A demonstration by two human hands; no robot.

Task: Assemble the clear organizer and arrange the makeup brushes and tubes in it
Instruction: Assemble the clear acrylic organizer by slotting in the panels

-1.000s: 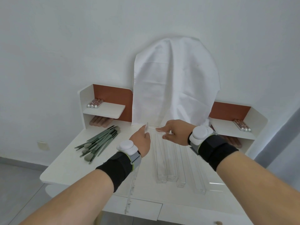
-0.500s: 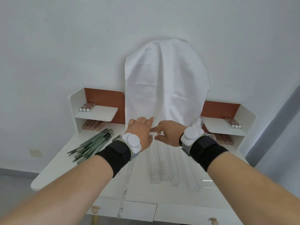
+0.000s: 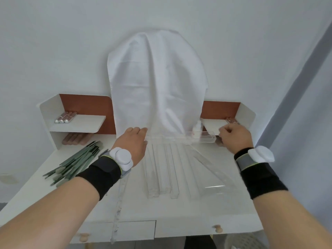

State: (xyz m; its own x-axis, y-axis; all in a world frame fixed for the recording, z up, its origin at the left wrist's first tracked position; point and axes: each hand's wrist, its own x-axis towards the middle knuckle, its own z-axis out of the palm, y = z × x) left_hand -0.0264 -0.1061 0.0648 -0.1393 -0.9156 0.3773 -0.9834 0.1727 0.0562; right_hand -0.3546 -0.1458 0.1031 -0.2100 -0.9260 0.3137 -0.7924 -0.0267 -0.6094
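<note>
A long clear organizer tray (image 3: 181,138) lies crosswise at the back of the white vanity table (image 3: 179,209). My left hand (image 3: 132,144) pinches its left end and my right hand (image 3: 233,136) grips its right end with curled fingers. Several more clear channel pieces (image 3: 161,171) lie lengthwise in front of it, with a flat clear panel (image 3: 212,169) to their right. Green makeup brushes (image 3: 75,162) are piled at the left. Silver-capped tubes (image 3: 65,117) rest on the left shelf, and more tubes (image 3: 231,120) sit on the right shelf behind my right hand.
A white cloth (image 3: 156,83) hangs over the mirror at the back centre. Pinkish tubes (image 3: 75,138) lie under the left shelf. A long clear strip (image 3: 117,207) overhangs the table's front edge beside my left forearm. Drawer knobs (image 3: 217,228) stick out at the front.
My hands were together at the back centre. They have moved apart, the right one far to the right, and now hold the two ends of the crosswise clear tray.
</note>
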